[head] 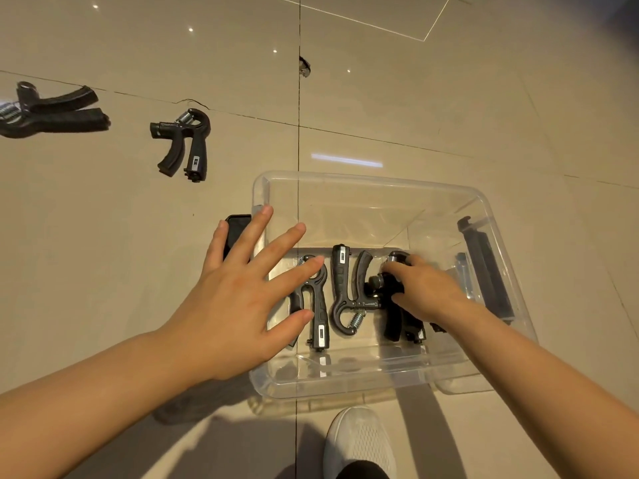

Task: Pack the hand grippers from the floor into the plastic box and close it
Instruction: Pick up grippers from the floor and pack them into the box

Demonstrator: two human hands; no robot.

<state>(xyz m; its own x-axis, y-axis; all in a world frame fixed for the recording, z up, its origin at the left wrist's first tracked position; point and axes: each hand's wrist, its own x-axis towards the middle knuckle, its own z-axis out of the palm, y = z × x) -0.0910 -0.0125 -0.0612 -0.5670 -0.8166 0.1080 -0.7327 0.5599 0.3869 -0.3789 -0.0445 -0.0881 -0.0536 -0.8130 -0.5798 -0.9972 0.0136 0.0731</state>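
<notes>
Clear box [373,183] on tiled floor [138,236], centre-right, lid off. Three black grippers inside along near half: left gripper [320,326] w/ loop end far, mid gripper [340,288] flipped w/ loop and spring near, right gripper [397,305] under right hand.

Left hand [238,292] hovering palm-down over box's left rim, fingers splayed wide, empty, forearm reaching in from near-left. Fingertips over left gripper; contact not clear.

Right hand [425,288] inside box, forearm crossing near-right rim, fingers curled down onto right gripper around its knob and loop end. Looks like a grasp, but firmly clamped or just resting – can't tell.

Two more grippers on floor, far left: one [186,143] well apart from box, another [52,110] at left edge w/ spring showing.

Dark phone-like slab [237,229] on floor just left of box, partly under left hand. Dark strip [484,267] beyond box's right wall, seen through plastic. White shoe [359,444] at near edge.
</notes>
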